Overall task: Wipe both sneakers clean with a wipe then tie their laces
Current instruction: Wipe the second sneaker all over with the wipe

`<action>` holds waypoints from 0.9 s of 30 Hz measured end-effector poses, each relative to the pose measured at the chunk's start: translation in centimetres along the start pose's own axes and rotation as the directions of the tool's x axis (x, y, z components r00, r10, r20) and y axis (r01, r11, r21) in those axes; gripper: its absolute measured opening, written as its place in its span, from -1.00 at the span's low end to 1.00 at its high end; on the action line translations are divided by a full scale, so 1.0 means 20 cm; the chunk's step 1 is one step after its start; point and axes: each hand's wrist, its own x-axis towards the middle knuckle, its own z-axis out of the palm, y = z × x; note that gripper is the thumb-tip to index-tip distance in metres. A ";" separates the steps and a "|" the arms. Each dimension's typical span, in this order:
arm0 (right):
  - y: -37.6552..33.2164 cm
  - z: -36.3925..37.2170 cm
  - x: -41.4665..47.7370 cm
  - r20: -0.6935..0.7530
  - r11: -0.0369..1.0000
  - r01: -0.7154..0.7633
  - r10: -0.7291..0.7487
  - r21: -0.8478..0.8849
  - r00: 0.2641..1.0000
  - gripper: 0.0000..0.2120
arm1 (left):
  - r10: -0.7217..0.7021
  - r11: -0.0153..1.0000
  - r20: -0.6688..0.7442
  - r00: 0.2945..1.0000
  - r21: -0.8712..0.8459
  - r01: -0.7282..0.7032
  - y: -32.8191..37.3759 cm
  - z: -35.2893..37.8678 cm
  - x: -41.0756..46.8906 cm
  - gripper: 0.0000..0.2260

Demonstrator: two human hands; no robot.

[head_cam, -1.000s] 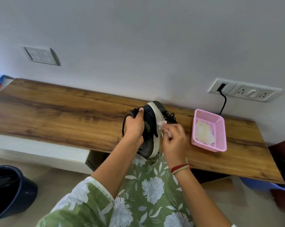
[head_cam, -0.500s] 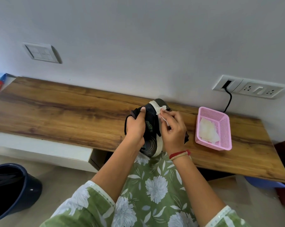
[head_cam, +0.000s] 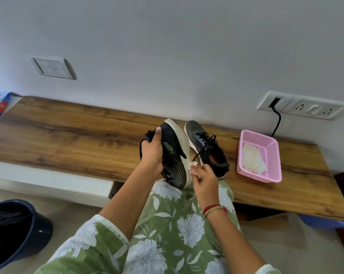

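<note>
- The wooden table (head_cam: 68, 139) crosses the middle of the frame from left to right, and both sneakers are near its front edge, a little right of the centre.
- The dark bin (head_cam: 15, 232) stands on the floor in the lower left, well apart from the work; nothing blocks the hands.
- The held sneaker (head_cam: 175, 155) is tilted up on its heel at the centre, with its white sole edge turned to the right. The left hand (head_cam: 152, 153) is clenched around its upper.
- The second sneaker (head_cam: 206, 147) sits just beside it on the table, with laces loose and untied. I judge it is not yet wiped, though I cannot be sure.
- The pink basket (head_cam: 273, 155), at the right, contains what looks like more wipes.
- The right hand (head_cam: 203, 178) pinches a small wipe (head_cam: 192, 165) against the sole edge near the heel.
- So the task seems to be in its first part: wiping of one shoe is going on, and both laces remain to be tied.
</note>
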 end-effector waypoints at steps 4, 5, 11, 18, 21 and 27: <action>-0.07 -0.05 0.10 0.048 0.995 -0.094 0.096 -0.045 0.994 -0.89 | 0.030 0.999 -0.024 0.999 -0.029 -0.031 -0.04 -0.03 -0.01 -0.55; -0.12 -0.07 0.13 0.007 0.995 -0.095 0.095 -0.011 0.995 -0.88 | 0.047 0.998 -0.027 0.999 -0.042 -0.048 -0.05 -0.03 -0.02 -0.51; -0.39 -0.14 0.41 -0.215 0.980 0.191 -0.173 0.065 0.961 -0.83 | 0.121 0.992 0.062 0.991 -0.054 -0.118 -0.10 -0.02 0.00 -0.56; -0.37 -0.01 0.45 -0.163 0.947 0.321 -0.322 -0.035 0.933 -0.89 | 0.203 0.979 0.169 0.965 -0.043 -0.199 -0.13 -0.05 -0.01 -0.77; -0.38 0.00 0.41 -0.194 0.934 0.356 -0.356 -0.036 0.914 -0.86 | 0.237 0.969 0.264 0.935 0.011 -0.248 -0.13 -0.11 0.00 -0.69; -0.41 0.02 0.37 -0.154 0.931 0.353 -0.364 -0.092 0.919 -0.81 | 0.410 0.848 0.211 0.887 0.269 -0.456 -0.20 -0.13 -0.02 -0.70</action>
